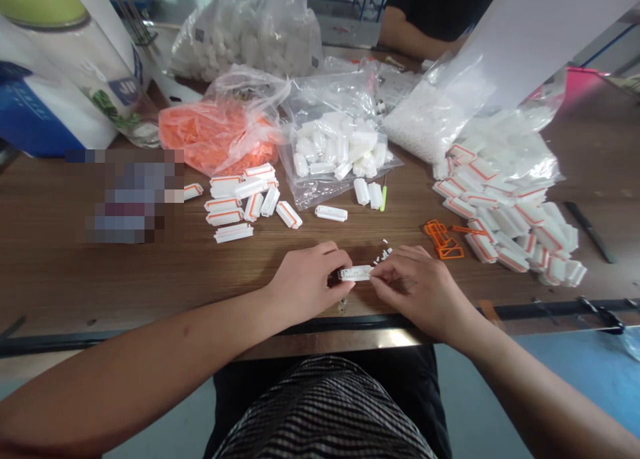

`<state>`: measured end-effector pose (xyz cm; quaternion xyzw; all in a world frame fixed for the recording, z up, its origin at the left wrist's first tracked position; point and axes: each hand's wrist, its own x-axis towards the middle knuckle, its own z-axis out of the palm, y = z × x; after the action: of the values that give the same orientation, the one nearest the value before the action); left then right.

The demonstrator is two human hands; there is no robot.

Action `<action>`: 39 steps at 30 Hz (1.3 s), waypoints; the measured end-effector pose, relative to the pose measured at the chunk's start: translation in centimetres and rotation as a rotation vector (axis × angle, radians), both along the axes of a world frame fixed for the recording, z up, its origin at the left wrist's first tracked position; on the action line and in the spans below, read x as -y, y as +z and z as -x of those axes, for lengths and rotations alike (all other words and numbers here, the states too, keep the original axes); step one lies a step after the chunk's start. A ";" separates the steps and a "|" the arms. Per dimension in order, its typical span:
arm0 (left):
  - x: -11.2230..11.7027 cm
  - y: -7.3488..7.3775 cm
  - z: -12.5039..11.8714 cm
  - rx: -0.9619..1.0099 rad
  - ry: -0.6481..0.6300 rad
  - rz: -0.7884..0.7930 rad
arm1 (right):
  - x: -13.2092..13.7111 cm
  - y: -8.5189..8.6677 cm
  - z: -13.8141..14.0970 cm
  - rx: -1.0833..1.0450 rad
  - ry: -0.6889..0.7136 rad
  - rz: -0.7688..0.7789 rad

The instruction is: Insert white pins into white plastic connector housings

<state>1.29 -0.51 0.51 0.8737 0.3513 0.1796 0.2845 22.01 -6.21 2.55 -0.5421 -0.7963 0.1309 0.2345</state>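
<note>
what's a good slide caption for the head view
Left hand holds a white plastic casing, right hand at its end, small white pieces scattered beyond on the wood-grain table.

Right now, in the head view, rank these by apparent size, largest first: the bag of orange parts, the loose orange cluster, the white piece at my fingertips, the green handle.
1. Bag of orange parts
2. Loose orange cluster
3. White piece
4. Green handle
</note>
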 end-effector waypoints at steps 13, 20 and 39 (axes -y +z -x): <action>0.0 -0.1 -0.1 -0.009 0.005 -0.014 | -0.8 0.8 0.6 0.202 0.037 -0.020; 0.1 -0.1 -0.2 -0.008 0.011 -0.015 | -0.9 1.8 0.6 0.133 0.027 -0.002; -0.1 -0.1 -0.2 -0.025 0.018 -0.036 | 3.2 0.0 -1.9 0.118 -0.081 0.077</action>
<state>1.45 -0.38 0.43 0.8776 0.3595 0.1778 0.2627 23.92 -9.41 2.56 -0.5892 -0.7805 0.1199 0.1711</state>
